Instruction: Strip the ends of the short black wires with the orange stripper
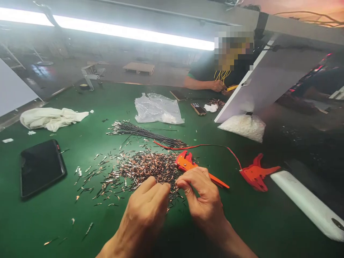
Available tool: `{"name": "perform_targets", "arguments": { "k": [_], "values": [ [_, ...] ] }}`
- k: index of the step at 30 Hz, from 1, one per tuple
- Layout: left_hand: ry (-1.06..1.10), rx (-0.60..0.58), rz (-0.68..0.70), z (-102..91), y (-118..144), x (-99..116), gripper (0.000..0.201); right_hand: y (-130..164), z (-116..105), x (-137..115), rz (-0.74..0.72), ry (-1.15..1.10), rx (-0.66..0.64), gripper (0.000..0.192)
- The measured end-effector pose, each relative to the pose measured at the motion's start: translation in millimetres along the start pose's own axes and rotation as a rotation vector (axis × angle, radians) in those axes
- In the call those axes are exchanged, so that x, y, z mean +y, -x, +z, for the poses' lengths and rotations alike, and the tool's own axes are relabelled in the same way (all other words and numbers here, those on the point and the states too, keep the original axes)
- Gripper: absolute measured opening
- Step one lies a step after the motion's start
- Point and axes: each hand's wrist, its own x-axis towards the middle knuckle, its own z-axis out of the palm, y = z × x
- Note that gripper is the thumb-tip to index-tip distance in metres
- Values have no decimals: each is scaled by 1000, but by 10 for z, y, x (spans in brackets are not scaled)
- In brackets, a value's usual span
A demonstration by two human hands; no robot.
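Green table [242, 222]: wire pile [145, 168] just beyond left hand [145, 208], right hand [201, 193].

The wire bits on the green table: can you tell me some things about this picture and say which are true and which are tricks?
1. Both hands, left hand and right hand, pinch together over the pile of wire bits. True.
2. The orange tool lies beside the right hand. True.
3. The black tablet sits on the right side of the table. False: it lies on the left.
4. The white cloth covers the pile of wire bits. False: it lies far off at the left edge.
5. A red wire runs to a red tool. True.
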Motion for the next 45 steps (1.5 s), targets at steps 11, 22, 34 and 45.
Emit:
{"name": "perform_targets", "arguments": {
  "k": [11, 22, 34, 45],
  "values": [
    [-285, -33, -72, 105, 165, -44, 13, -46, -85, 117, 95, 26, -155, 14],
    [-466, -22, -111, 201, 130, -187, 19, -755, -324, 78, -186, 139, -437, 10],
    [-469, 29, -125, 224, 148, -225, 24, -1337, -250, 337, 325, -837, 107, 34],
    [-238, 175, 101, 181, 175, -36, 23, -1583, -81, 421, 512, -1219, 322, 32]
  ]
}}
